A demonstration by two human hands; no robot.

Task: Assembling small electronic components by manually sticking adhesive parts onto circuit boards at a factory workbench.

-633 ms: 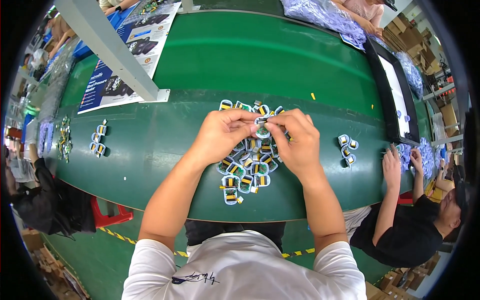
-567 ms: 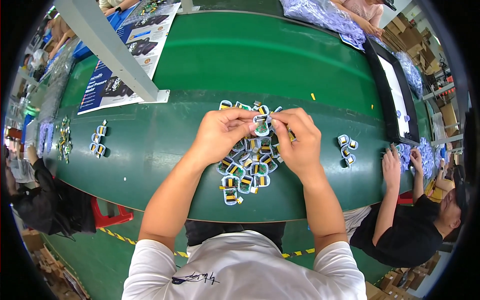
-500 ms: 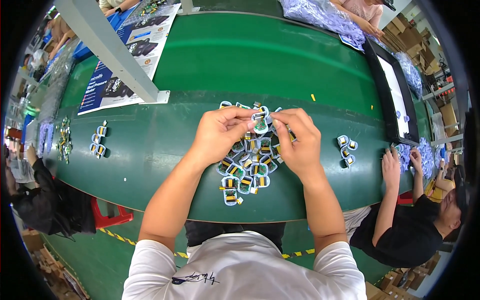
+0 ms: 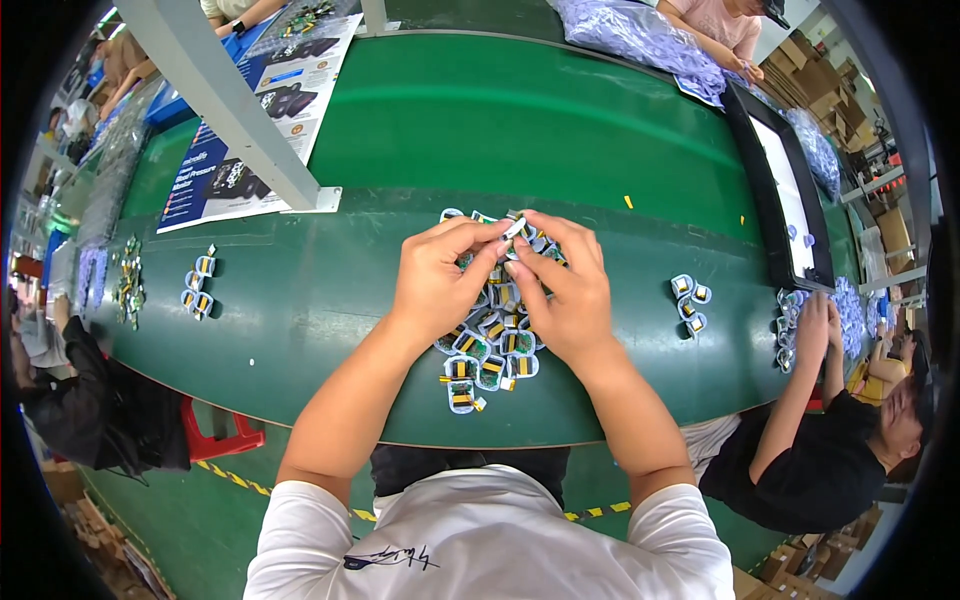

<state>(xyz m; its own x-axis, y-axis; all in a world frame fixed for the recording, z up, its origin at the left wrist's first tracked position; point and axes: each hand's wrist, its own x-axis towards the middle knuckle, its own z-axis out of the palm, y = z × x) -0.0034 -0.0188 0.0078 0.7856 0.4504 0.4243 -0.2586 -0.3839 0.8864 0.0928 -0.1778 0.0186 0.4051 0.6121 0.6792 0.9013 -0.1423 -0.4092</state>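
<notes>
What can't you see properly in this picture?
Head view:
- Small part pinched by left hand and right hand: fingertips cover most of it.
- Pile of parts: the hands hide its top.
- Sheets: a grey post crosses them.

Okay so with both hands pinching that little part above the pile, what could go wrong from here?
1. The small white part is pinched only at the fingertips of the left hand and right hand; a slipped grip could drop it into the pile of similar parts, where it would likely be hard to pick out.
2. The lowest parts lie near the green table's front edge, so a wrist nudge might push them off.
</notes>
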